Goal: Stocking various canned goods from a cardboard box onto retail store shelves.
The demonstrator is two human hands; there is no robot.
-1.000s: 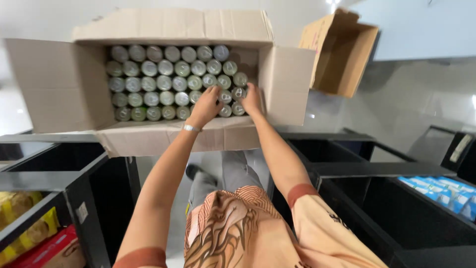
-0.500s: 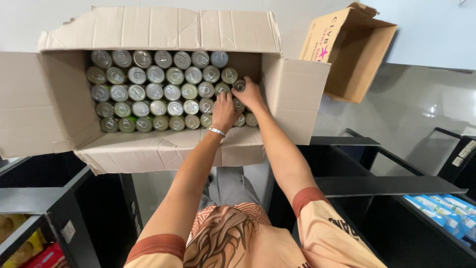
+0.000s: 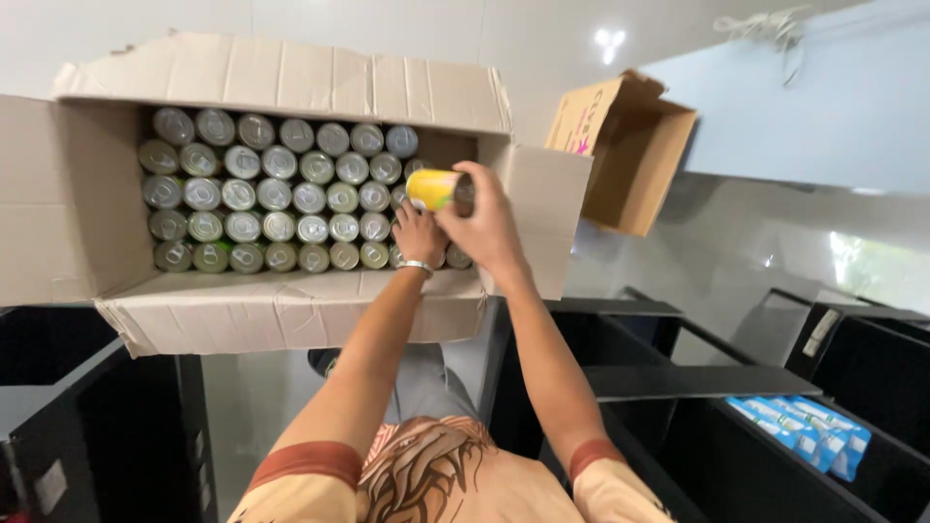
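**While one can is out, the other hand is in the box**

As the view looks down, the right hand (image 3: 489,228) is closed around a yellow can (image 3: 438,189), holding it on its side just above the right end of the box (image 3: 281,310). Left hand (image 3: 418,235), w/ a bracelet (image 3: 415,265) at the wrist, is down among the cans (image 3: 276,199) at the near right corner; fingers are curled there, but I cannot tell if they grip one. The cans stand upright in close rows, silver tops up, and fill approx. the whole box. Its flaps are open on all sides. A smaller box (image 3: 630,150) stands open to the right, well apart from the hands. Blue packs (image 3: 809,436) lie in a black bin at lower right. Black shelves (image 3: 97,416) are at lower left.
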